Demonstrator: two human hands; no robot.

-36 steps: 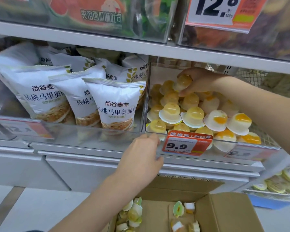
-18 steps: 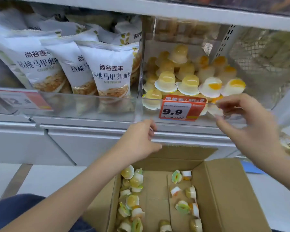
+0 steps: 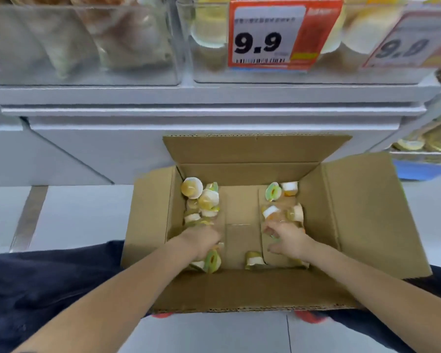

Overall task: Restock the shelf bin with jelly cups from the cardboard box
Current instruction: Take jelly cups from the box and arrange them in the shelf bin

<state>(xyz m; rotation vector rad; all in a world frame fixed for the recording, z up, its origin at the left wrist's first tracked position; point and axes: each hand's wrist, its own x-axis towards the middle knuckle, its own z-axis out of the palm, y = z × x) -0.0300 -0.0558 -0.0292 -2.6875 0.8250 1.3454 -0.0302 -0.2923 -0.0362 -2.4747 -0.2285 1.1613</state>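
What changed: A moment ago the right hand (image 3: 287, 238) was up by the shelf bin (image 3: 209, 70) and the left hand (image 3: 201, 240) was on the shelf edge. Now both hands are down inside the cardboard box (image 3: 239, 289).
What it means: One load looks done. I think this is the start of the next grab.
Left hand: Its fingers curl down into the jelly cups (image 3: 200, 200) on its side. They hide under the hand, so I cannot tell if it holds one yet.
Right hand: Its fingers are spread and bent over the right cups (image 3: 283, 215). I cannot tell if it has closed on any.
Where the cups are: Some sit just past each hand's fingertips. A green cup (image 3: 212, 261) lies under the left wrist. One more cup (image 3: 253, 259) lies between the two wrists.
Bin: It is high above both hands, behind the red price tag (image 3: 283, 34), and already has cups in it.
Edges: The box walls stand close beside each hand. A low flap edge runs between the hands.
Open room: Straight up from the hands is open. The gray shelf ledge (image 3: 201, 98) sticks out, so I think full hands must lift up first, then go forward over the bin's front wall.
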